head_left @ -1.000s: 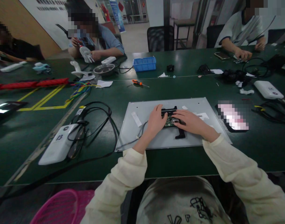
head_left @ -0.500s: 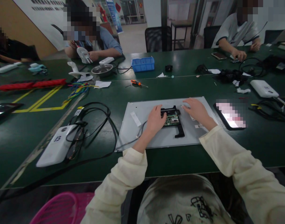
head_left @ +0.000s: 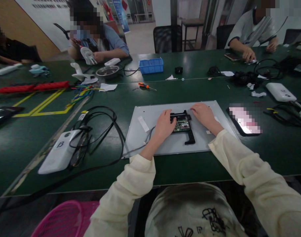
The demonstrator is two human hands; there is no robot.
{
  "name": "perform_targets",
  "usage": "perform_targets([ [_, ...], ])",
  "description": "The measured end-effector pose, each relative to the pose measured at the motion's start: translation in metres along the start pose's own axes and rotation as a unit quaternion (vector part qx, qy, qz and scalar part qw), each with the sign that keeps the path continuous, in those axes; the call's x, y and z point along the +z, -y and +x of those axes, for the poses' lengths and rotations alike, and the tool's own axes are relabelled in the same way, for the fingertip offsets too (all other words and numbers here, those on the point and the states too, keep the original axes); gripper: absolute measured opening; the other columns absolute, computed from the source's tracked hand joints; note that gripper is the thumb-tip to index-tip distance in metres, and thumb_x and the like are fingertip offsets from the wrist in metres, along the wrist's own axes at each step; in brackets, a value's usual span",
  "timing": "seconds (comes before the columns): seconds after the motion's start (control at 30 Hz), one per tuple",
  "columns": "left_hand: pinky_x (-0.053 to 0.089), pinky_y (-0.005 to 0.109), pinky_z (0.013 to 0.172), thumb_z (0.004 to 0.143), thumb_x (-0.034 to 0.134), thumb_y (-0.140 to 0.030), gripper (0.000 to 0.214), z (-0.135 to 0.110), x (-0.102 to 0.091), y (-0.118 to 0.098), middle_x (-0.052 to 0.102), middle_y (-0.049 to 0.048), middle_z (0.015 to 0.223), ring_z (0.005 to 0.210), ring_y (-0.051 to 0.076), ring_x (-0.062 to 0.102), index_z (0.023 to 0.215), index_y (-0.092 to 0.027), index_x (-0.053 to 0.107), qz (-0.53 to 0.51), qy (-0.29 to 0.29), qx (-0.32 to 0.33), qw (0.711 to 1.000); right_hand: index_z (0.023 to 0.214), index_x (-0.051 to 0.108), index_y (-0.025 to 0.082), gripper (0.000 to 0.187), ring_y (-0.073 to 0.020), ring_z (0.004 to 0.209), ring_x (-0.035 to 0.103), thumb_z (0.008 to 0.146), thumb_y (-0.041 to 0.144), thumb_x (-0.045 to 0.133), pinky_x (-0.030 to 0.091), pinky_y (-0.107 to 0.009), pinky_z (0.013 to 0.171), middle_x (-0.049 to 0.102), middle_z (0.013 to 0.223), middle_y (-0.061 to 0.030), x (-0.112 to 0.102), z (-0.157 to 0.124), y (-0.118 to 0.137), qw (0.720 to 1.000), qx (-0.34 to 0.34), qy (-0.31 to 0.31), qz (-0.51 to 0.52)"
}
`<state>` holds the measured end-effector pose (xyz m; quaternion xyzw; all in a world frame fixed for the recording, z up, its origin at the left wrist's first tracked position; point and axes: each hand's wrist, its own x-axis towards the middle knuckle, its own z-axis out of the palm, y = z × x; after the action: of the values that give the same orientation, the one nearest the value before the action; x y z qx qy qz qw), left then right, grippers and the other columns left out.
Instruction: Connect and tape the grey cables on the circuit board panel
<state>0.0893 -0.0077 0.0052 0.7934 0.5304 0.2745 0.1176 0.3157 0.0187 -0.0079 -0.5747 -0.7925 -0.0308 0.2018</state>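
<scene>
A black plastic frame (head_left: 190,137) with a green circuit board (head_left: 183,125) in it lies on a flat grey panel (head_left: 170,148). Over the frame's left side rests my left hand (head_left: 163,126), closed on that edge with the thumb beside the board. Its fingertips are partly hidden. My right hand (head_left: 203,115) hovers just right of the frame's upper corner, fingers stretched forward and holding nothing visible. Whether its fingertips touch the frame I cannot tell. A white strip (head_left: 143,124) and a thin grey cable (head_left: 135,150) lie on the panel's left part.
Right of the panel lies a phone (head_left: 245,120). To the left are a white power bank (head_left: 60,152) and looped black cables (head_left: 115,126). Farther back are an orange screwdriver (head_left: 146,86), a blue basket (head_left: 151,66) and a metal bowl (head_left: 108,71). Several people sit around the table.
My right hand has moved slightly left, toward the frame's upper right corner. My left hand has stayed on the frame, and the frame lies where it was.
</scene>
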Motion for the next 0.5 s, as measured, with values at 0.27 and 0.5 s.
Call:
perform_targets([
  [0.27,0.042,0.041,0.104,0.092,0.046,-0.030,0.041,-0.001,0.001,0.002,0.048,0.0161,0.132,0.120,0.027,0.051,0.129,-0.012,0.045,-0.013,-0.022,0.001,1.000,0.108,0.068,0.016,0.031,-0.0282,0.102,0.062,0.091,0.023,0.043,0.047,-0.042,0.089,0.070,0.109,-0.0117,-0.011,-0.005,-0.010,0.998,0.041,-0.017,0.039],
  [0.5,0.042,0.041,0.103,0.094,0.043,-0.033,0.040,-0.002,-0.002,0.000,0.048,0.0166,0.132,0.120,0.026,0.051,0.129,-0.012,0.045,-0.029,-0.039,-0.004,0.999,0.110,0.068,0.015,0.032,-0.0297,0.107,0.061,0.086,0.031,0.055,0.045,-0.045,0.094,0.068,0.113,-0.0136,-0.021,-0.013,-0.030,0.998,0.035,-0.006,0.060],
])
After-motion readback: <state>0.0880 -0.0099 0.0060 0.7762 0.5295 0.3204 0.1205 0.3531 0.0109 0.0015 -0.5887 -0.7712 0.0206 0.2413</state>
